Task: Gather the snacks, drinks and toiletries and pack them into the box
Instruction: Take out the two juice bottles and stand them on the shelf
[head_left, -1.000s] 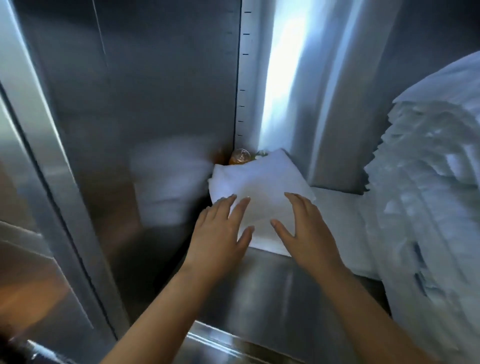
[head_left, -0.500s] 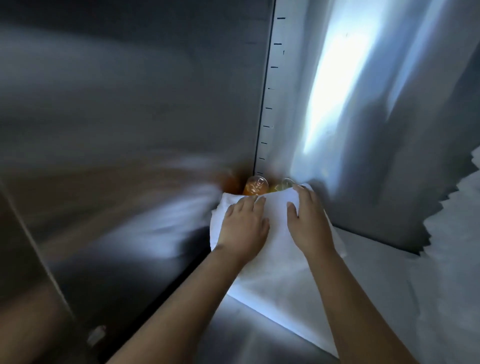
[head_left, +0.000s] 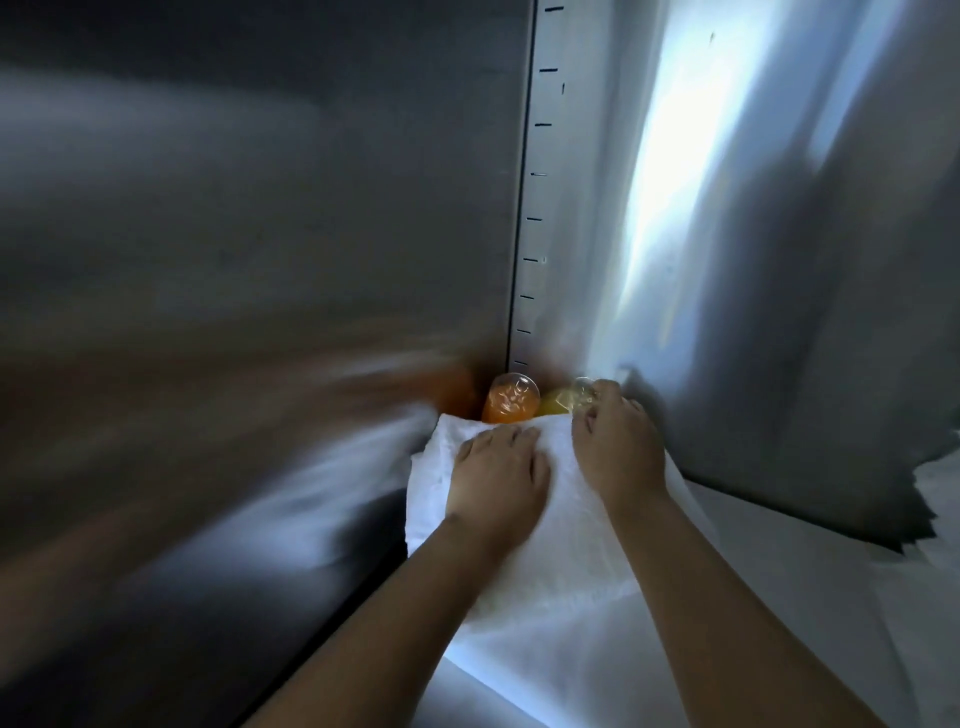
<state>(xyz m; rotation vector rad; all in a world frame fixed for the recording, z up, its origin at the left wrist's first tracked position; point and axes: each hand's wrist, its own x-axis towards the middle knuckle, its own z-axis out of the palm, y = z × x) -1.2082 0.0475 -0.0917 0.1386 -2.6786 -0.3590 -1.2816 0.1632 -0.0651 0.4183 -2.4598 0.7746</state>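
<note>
Deep in the back corner of the brushed-steel cabinet (head_left: 260, 208), a clear bottle of orange drink (head_left: 510, 401) and a clear bottle of yellow drink (head_left: 560, 404) lie behind a folded white towel (head_left: 566, 545). The left hand (head_left: 498, 473) rests flat on the towel; the right hand (head_left: 618, 447) curls its fingers round the yellow bottle's end.

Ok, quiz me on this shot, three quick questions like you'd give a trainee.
1. Fill in: the orange bottle and the yellow bottle are ___ the towel, in the cabinet corner.
2. Which is the right hand nearest? A: orange bottle. B: yellow bottle. C: the towel's near edge.
3. True or false: the left hand rests on the towel.
Key: 1 behind; 2 B; 3 true.
</note>
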